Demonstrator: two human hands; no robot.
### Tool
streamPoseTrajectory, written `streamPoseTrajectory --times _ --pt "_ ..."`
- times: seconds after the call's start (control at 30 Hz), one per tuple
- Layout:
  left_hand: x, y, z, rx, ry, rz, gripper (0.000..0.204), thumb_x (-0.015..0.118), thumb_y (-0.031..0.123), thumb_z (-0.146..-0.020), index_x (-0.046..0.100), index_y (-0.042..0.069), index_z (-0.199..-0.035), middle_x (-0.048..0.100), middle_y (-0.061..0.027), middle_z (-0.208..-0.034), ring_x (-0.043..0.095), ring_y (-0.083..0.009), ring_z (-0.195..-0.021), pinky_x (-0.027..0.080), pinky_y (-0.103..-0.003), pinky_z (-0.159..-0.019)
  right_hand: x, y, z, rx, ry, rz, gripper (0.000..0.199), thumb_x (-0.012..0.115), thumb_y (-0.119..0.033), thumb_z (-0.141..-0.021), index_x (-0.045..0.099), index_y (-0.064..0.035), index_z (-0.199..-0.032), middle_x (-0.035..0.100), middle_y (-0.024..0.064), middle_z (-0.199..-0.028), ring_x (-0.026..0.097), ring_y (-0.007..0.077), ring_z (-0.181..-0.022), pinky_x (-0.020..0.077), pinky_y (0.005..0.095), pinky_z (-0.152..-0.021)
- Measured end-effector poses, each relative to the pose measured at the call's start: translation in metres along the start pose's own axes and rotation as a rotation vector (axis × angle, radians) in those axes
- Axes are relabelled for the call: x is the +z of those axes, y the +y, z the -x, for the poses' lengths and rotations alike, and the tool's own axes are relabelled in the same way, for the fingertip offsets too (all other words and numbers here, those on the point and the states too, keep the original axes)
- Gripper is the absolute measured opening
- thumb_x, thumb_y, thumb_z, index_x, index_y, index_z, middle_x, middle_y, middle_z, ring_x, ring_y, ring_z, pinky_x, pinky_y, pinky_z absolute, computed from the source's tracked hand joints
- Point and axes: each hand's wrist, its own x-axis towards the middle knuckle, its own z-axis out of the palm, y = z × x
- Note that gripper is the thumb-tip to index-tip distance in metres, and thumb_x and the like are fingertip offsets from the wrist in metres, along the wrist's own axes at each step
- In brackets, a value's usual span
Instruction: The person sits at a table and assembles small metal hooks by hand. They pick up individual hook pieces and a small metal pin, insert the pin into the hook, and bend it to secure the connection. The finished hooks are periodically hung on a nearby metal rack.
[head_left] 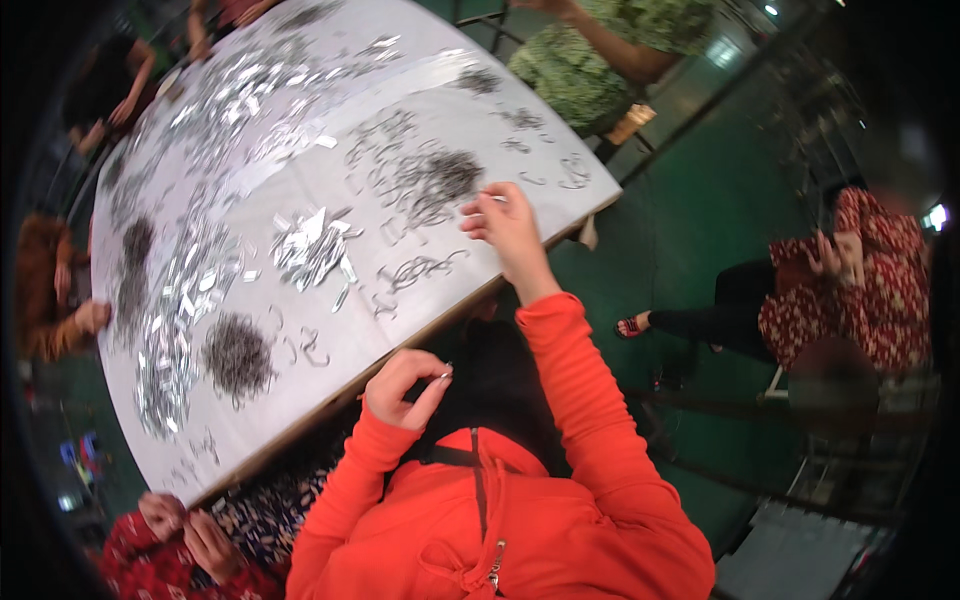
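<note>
My left hand (400, 390) is in front of the table's near edge. Its thumb and forefinger pinch a tiny shiny piece (447, 371), too small to name. Over the right part of the table is my right hand (508, 232), its fingers curled and a small glint at them; what they hold cannot be made out. Close to those fingers lies a tangled dark pile of thin curved wire-like pieces (450, 175), with similar pieces strewn around it. A heap of flat silvery strips (315, 248) sits on the table left of my right hand.
More silvery strips (180, 350) and a round dark pile (238, 355) cover the left of the white-topped table (320, 390). A person's hands (190, 530) are at the lower left. Others sit around the table. At right sits a person in a patterned red top (865, 280).
</note>
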Motion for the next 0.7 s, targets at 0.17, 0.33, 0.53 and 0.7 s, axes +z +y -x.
streamPoseTrajectory --times 0.17,0.33,0.53,0.7 --pt "-0.004 -0.003 0.001 -0.087 0.053 0.021 0.012 0.063 -0.004 -0.076 0.063 0.001 -0.087 0.063 -0.0095 -0.084 0.061 -0.0194 -0.076 0.048 -0.028 -0.069 0.006 -0.005 0.060 0.033 -0.051 -0.085 0.020 0.057 0.000 -0.089 0.049 0.0007 -0.108 0.063 0.0128 -0.087 0.063 0.0159 -0.071 0.0527 0.0259 -0.063" --pt "-0.005 -0.002 0.000 -0.165 0.109 0.060 0.012 0.064 -0.003 -0.077 0.064 0.001 -0.089 0.063 -0.0095 -0.087 0.061 -0.0189 -0.078 0.047 -0.027 -0.070 0.009 -0.022 0.120 0.175 -0.173 -0.089 0.012 0.060 0.001 -0.087 0.057 0.0028 -0.099 0.064 0.0101 -0.087 0.063 0.0149 -0.075 0.0521 0.0245 -0.066" --pt "-0.005 -0.002 0.001 -0.176 0.102 0.060 0.013 0.065 -0.002 -0.077 0.064 0.001 -0.090 0.063 -0.0093 -0.087 0.061 -0.0187 -0.077 0.048 -0.028 -0.069 0.008 -0.013 0.148 0.242 -0.376 -0.169 0.004 0.066 0.000 -0.084 0.062 -0.0021 -0.083 0.057 0.0010 -0.087 0.051 0.0072 -0.078 0.0427 0.0211 -0.072" --pt "-0.006 -0.003 0.004 -0.155 0.096 0.052 0.013 0.065 -0.002 -0.077 0.065 0.001 -0.089 0.064 -0.0093 -0.085 0.061 -0.0189 -0.075 0.048 -0.028 -0.068 0.010 -0.003 0.148 0.362 -0.420 -0.325 0.006 0.067 -0.005 -0.084 0.062 -0.0024 -0.084 0.055 0.0007 -0.091 0.049 0.0070 -0.078 0.0400 0.0206 -0.070"
